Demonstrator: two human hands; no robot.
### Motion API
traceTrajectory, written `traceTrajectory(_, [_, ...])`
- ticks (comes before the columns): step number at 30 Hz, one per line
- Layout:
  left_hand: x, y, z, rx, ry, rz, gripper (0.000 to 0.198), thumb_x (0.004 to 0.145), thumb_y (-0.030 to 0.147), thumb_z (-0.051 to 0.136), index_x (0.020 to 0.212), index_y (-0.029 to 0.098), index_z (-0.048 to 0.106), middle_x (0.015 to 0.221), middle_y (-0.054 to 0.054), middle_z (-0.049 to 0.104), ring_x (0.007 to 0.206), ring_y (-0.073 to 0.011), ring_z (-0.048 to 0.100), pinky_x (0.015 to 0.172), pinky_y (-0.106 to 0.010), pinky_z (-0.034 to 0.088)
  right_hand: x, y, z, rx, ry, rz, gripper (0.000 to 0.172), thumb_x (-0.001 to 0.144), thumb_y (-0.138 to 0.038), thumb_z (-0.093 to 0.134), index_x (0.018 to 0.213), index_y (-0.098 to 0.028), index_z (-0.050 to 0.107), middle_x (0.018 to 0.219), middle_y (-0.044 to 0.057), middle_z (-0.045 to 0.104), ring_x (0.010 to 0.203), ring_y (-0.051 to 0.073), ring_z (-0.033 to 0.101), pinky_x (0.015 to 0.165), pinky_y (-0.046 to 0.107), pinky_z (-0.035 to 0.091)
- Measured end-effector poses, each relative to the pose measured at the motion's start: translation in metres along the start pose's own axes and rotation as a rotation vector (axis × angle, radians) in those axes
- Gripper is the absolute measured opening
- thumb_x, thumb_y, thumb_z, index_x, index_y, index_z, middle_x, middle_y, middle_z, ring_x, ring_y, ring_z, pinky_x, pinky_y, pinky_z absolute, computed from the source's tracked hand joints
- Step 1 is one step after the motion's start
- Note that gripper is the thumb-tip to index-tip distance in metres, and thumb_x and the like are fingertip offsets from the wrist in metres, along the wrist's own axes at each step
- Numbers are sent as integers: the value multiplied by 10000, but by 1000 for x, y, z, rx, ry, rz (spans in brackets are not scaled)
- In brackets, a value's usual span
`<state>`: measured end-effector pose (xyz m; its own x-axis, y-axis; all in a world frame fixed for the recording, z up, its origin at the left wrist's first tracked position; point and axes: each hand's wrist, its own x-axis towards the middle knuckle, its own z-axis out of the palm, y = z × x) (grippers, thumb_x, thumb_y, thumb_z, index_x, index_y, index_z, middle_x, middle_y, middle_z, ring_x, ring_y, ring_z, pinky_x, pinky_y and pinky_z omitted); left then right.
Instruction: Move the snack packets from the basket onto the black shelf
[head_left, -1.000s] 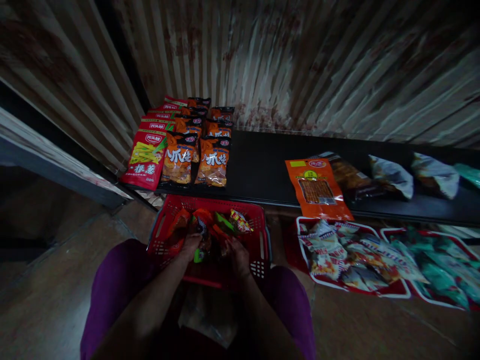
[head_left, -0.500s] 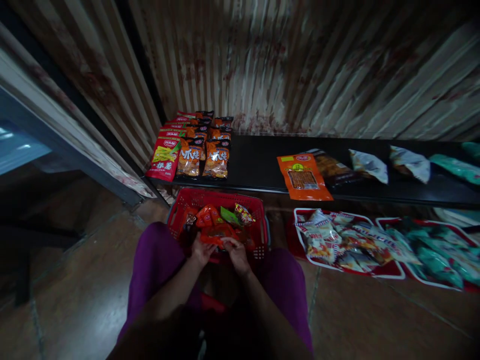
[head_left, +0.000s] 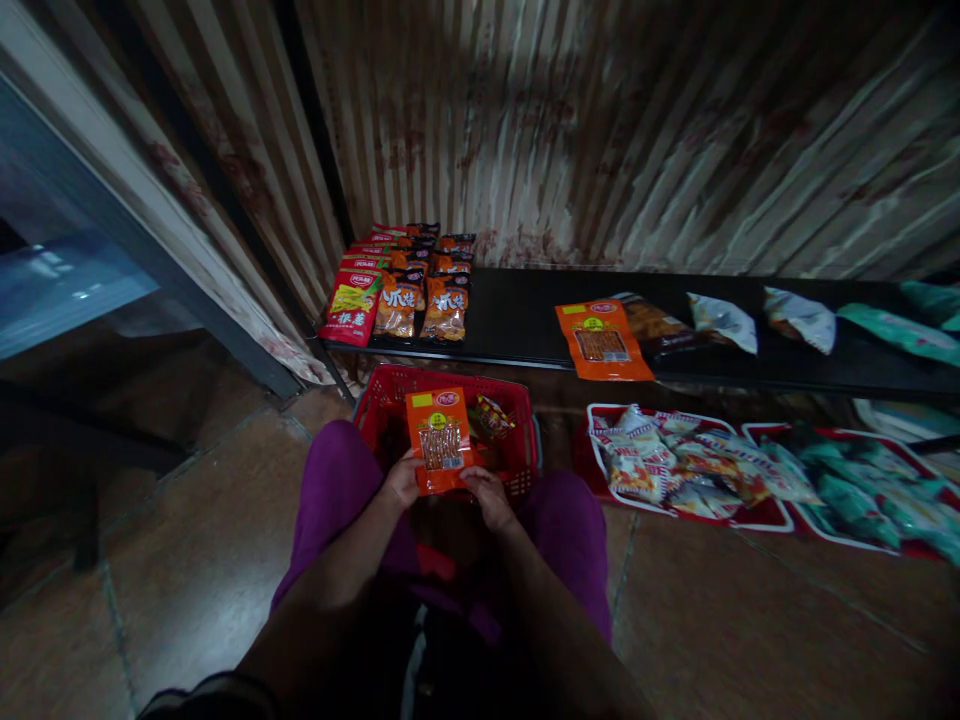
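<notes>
An orange snack packet (head_left: 441,440) with a clear window is held up, its front facing me, above a red plastic basket (head_left: 521,400) between my knees. My left hand (head_left: 403,480) pinches its lower left side. At the lower right corner, my right hand (head_left: 489,494) grips it with thumb and fingers. Inside the basket, partly hidden by the packet, lies a small red-and-yellow packet (head_left: 493,415). A matching orange packet (head_left: 604,341) lies on the black shelf (head_left: 517,310), its front end overhanging the edge.
Red packets (head_left: 352,306) and orange-black packets (head_left: 445,307) stand in rows at the shelf's left. White packets (head_left: 722,322) and a teal packet (head_left: 900,332) lie rightward. Baskets of white snack bags (head_left: 637,465) and teal bags (head_left: 862,500) sit on the floor. A metal post (head_left: 247,340) rises at left.
Both hands have raised the orange packet from lying low over the basket and tilted it upright, so its printed front now shows. The view has shifted slightly.
</notes>
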<state>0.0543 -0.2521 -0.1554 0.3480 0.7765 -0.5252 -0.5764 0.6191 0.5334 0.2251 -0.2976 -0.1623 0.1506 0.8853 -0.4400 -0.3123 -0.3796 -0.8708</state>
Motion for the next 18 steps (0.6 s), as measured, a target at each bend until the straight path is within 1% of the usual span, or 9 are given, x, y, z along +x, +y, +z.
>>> traceTrajectory(1, [-1,1,-1,-14,-36,9,582,606,67,637,1175,167,561,1029,-92,700,920,-266,674,921,-495,477,1,0,0,33,21,3,191,475,-328,749,574,-192,659,615,-17,656,618,147,571,622,263,441])
traceTrajectory(3, [-4,2,-3,-17,-61,13,587,579,48,632,1154,153,574,978,-85,712,866,-250,682,907,-470,482,1,0,0,100,62,6,217,469,-336,762,596,-201,650,636,-17,664,620,153,590,611,267,461])
traceTrajectory(7, [-8,-1,-3,26,-66,-20,545,555,35,602,1089,146,607,887,-72,721,836,-239,684,877,-423,488,0,-1,-1,221,132,-14,282,464,-338,792,674,-224,642,662,-40,674,655,147,621,651,266,499])
traceTrajectory(10, [-10,-4,-1,50,-70,-52,495,560,33,595,1042,147,623,852,-65,720,809,-221,684,844,-385,499,-3,-2,-1,274,167,-14,364,480,-338,815,792,-236,657,729,-39,701,693,147,642,677,272,518])
traceTrajectory(14, [-14,-7,-1,98,-49,-101,397,576,48,600,957,153,634,772,-40,706,706,-188,675,761,-344,515,-10,-8,3,349,218,-32,449,533,-353,814,939,-261,645,847,-35,731,766,166,674,719,309,544])
traceTrajectory(16, [-17,-9,0,135,-45,-141,332,590,66,618,912,146,640,730,-38,696,663,-185,666,725,-340,518,-14,-12,5,347,218,-44,422,569,-357,794,952,-253,648,870,-14,740,814,191,687,758,345,551])
traceTrajectory(18, [-21,-10,4,172,-49,-177,253,615,106,647,866,135,649,701,-46,688,646,-192,661,709,-346,517,-18,-17,6,318,209,-46,341,593,-354,776,893,-238,664,822,7,745,835,217,694,780,366,552])
